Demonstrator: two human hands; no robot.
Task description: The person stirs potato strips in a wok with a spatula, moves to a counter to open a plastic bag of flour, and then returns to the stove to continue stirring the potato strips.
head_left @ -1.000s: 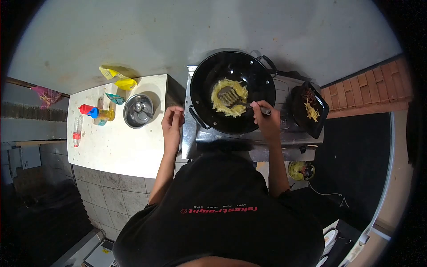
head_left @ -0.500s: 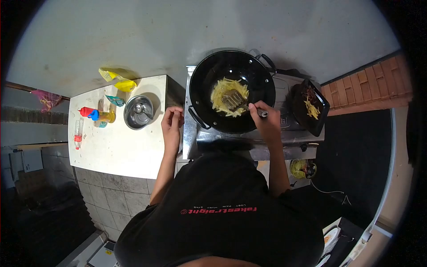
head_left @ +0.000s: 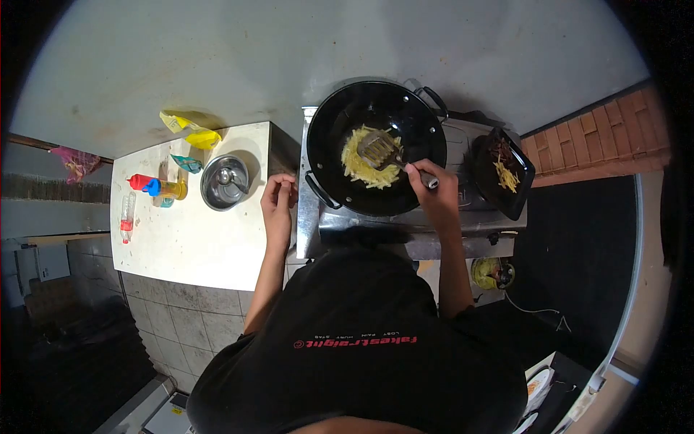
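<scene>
My right hand [head_left: 436, 194] is closed round the handle of a slotted spatula [head_left: 379, 150]. Its wide metal head sits inside the black wok [head_left: 426, 130], over a heap of pale yellow sticks [head_left: 354, 168] that look like cut potato. Part of the heap is covered by the spatula head. To the left of the wok, near its lower-left handle, my left hand [head_left: 277, 195] hangs with its fingers curled together. I see nothing in it, and it is apart from the wok.
The wok stands on a metal gas stove [head_left: 347, 226]. Right of it, a black tray [head_left: 515, 195] holds some sticks and dark pieces. On the left, a white table [head_left: 195, 246] bears a steel bowl [head_left: 210, 192], bottles [head_left: 172, 189] and a yellow packet [head_left: 206, 139]. A wall rises behind.
The spatula head has shifted slightly up and left over the sticks, its slotted face more visible. My right hand has tilted a little with it. My left hand has stayed in place.
</scene>
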